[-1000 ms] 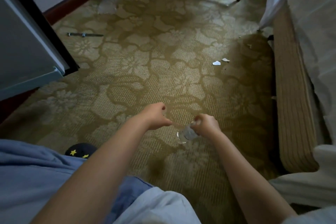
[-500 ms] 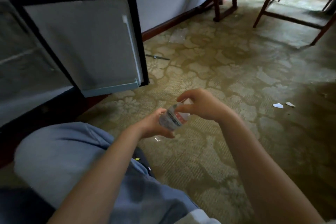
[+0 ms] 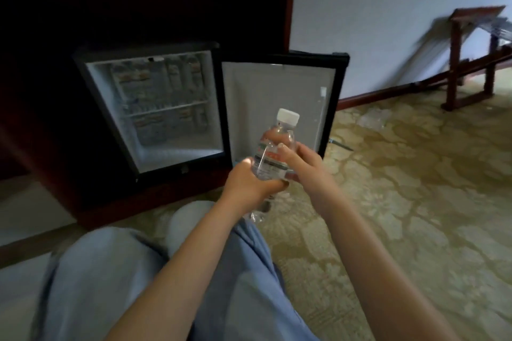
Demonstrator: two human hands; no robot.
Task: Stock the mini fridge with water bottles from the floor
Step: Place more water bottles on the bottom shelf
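— So where's the water bottle [image 3: 277, 151]?
— Up off the floor, roughly upright, white cap [image 3: 288, 117] on top, held in front of the open mini fridge [image 3: 155, 108]
— Hands?
— Both on it. left hand [image 3: 250, 184] wrapped round the lower body, fingers closed under the label; right hand [image 3: 300, 159] gripping the middle from the right, fingers curled tight on it
— Fridge?
— Door [image 3: 279, 97] swung open to the right, inner side bare. Bottles already on the wire shelf [image 3: 166, 109] and below it, blurry, can't count
— Rest?
— Patterned carpet [image 3: 401, 188], blue trousers [image 3: 110, 279] at bottom, wooden stand [image 3: 471, 58] by the wall far right
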